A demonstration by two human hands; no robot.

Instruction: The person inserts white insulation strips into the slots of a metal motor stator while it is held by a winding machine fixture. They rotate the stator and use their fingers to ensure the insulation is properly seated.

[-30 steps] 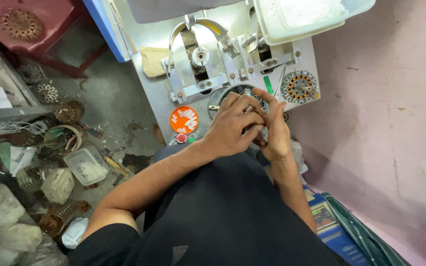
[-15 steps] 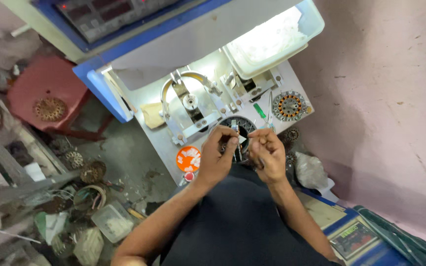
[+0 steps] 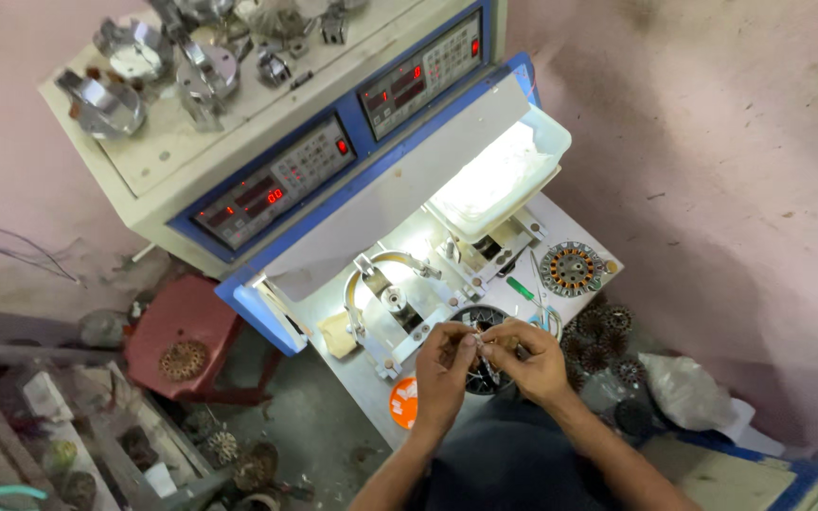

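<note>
Standing against a pink wall [image 3: 731, 189], the winding machine [image 3: 333, 189] serves as landmark; its pale work deck [image 3: 371, 378] projects toward the person, lit from above by a bright lamp housing [image 3: 499, 175]. Floor is grey and cluttered.

On the deck, in front of the machine's blue panel: a metal arched fixture [image 3: 385, 293], a wound stator [image 3: 571, 269] at the deck's far right corner, an orange round disc [image 3: 402, 404] at its near edge.

On top of the machine: loose metal castings [image 3: 134, 71]. Left of the machine: a red stool [image 3: 186, 326] carrying a round lamination. Right of the deck, on the floor: a pile of dark stators [image 3: 608, 345] and a crumpled white bag [image 3: 684, 388].

Left hand [image 3: 444, 371] and right hand [image 3: 530, 358] meet at the deck's near edge, fingertips pinched on something small, too fine to identify, above a dark stator [image 3: 478, 322] that they partly hide.
</note>
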